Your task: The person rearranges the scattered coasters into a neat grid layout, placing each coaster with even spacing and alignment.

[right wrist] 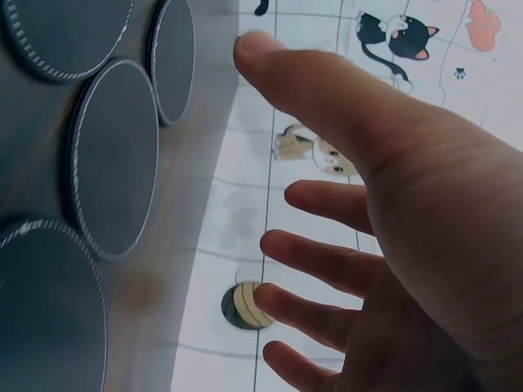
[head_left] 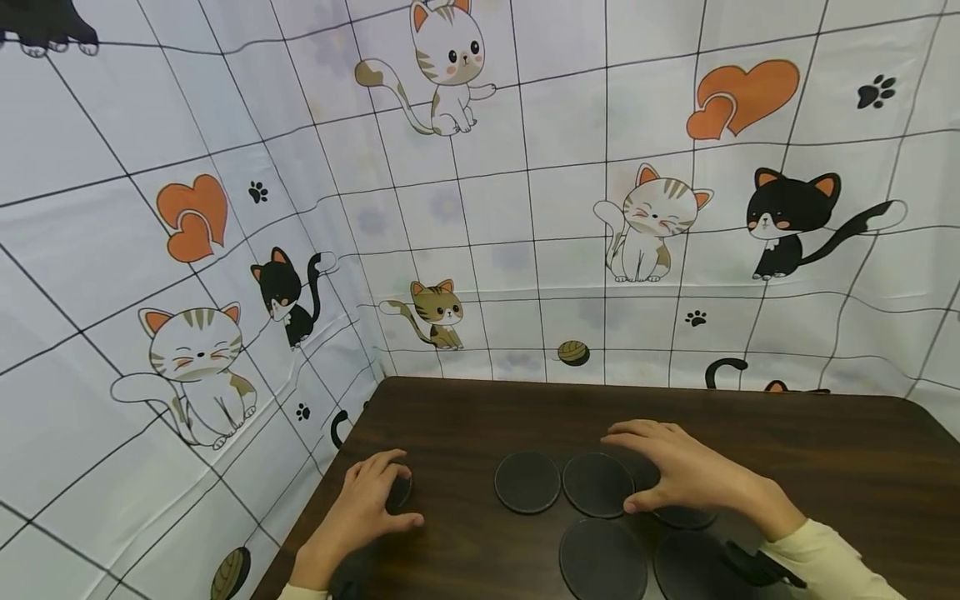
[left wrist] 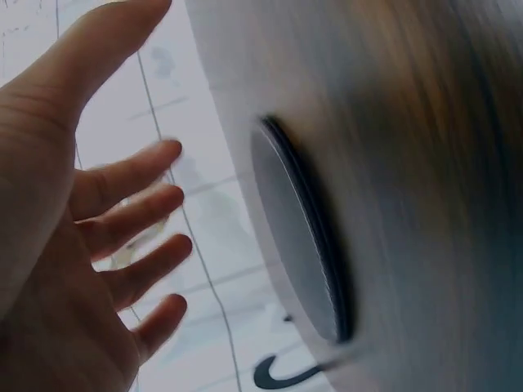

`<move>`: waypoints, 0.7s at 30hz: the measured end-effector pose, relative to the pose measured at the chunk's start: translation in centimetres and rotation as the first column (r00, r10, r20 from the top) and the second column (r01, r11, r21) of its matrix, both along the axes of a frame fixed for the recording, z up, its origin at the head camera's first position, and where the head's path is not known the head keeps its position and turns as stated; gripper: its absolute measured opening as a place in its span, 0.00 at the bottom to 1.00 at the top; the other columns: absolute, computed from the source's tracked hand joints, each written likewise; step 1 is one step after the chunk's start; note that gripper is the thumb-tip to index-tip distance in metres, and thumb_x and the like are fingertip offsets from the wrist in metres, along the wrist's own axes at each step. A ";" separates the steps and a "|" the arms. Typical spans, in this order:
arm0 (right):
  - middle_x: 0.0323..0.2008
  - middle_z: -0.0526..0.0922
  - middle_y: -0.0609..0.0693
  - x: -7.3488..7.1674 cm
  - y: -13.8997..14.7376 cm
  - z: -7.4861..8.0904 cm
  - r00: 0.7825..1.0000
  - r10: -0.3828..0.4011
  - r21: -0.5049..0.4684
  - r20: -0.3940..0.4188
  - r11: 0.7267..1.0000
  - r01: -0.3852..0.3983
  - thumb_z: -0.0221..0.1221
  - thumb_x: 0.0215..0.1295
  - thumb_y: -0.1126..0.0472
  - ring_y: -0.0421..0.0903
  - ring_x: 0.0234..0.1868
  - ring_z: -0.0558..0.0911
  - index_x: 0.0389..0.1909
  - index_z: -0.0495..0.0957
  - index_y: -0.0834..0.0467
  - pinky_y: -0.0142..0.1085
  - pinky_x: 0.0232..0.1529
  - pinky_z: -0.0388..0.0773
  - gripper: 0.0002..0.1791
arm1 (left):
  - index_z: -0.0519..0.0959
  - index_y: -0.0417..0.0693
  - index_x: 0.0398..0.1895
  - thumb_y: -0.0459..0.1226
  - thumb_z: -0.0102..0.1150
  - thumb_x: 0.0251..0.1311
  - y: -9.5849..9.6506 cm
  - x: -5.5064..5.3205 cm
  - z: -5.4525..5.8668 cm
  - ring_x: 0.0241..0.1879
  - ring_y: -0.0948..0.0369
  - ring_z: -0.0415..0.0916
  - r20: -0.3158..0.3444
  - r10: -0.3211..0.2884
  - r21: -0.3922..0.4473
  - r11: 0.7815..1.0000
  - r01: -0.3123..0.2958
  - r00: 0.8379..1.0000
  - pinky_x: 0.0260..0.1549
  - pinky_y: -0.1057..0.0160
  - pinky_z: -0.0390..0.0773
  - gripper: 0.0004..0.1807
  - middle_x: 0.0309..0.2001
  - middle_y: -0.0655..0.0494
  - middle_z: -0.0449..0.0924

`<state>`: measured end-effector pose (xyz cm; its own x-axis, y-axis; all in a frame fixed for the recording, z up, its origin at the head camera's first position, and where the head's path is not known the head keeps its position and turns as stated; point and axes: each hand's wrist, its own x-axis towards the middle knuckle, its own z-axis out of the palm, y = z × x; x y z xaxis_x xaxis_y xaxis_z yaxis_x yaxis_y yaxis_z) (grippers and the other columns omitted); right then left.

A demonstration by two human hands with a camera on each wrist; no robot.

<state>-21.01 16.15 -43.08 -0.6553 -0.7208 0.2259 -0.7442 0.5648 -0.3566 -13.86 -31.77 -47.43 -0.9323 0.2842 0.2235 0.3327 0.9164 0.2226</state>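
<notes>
My left hand [head_left: 363, 502] hovers with spread, slightly bent fingers above a round black coaster [head_left: 400, 493] at the table's left side. In the left wrist view this coaster [left wrist: 296, 233] lies flat on the wood, apart from the fingers. My right hand [head_left: 686, 473] is held over a group of similar coasters, its thumb and fingers parted and holding nothing. One back-row coaster [head_left: 597, 486] shows just left of its thumb; another [head_left: 684, 517] is partly hidden beneath the hand. Pale stitching rings a coaster [right wrist: 118, 159] in the right wrist view.
The dark wooden table [head_left: 465, 417] has rounded corners. More coasters lie close together: one at the back left of the group [head_left: 527, 482], one in front [head_left: 603, 560]. A white curtain [head_left: 525, 200] with a grid and cartoon cats hangs behind and along the left.
</notes>
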 end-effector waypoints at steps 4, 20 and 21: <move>0.61 0.66 0.49 -0.4 -1.2 0.1 1.000 0.012 -0.002 0.009 1.000 -0.012 0.59 0.45 0.29 0.53 0.61 0.64 0.62 0.66 0.43 0.59 0.54 0.59 0.42 | 0.70 0.46 0.59 0.64 0.66 0.37 -1.3 -0.4 -0.3 0.62 0.50 0.56 0.014 0.067 -0.060 0.996 -0.066 0.998 0.53 0.40 0.53 0.48 0.64 0.49 0.60; 0.59 0.68 0.44 -2.2 -7.6 -0.4 1.000 0.026 -0.004 0.013 1.000 -0.026 0.62 0.49 0.34 0.48 0.59 0.66 0.61 0.69 0.46 0.54 0.55 0.61 0.38 | 0.63 0.35 0.64 0.73 0.60 0.29 -4.4 -1.4 -0.6 0.63 0.38 0.47 0.142 0.259 -0.150 0.960 -0.238 0.955 0.51 0.33 0.48 0.63 0.66 0.38 0.50; 0.59 0.68 0.44 -2.3 -8.0 -0.5 0.999 0.032 -0.004 0.017 0.999 -0.032 0.62 0.50 0.35 0.48 0.59 0.66 0.61 0.68 0.46 0.54 0.55 0.61 0.38 | 0.65 0.34 0.62 0.73 0.60 0.29 -4.4 -1.4 -0.5 0.63 0.37 0.47 0.133 0.266 -0.162 0.956 -0.243 0.955 0.52 0.33 0.48 0.63 0.66 0.37 0.50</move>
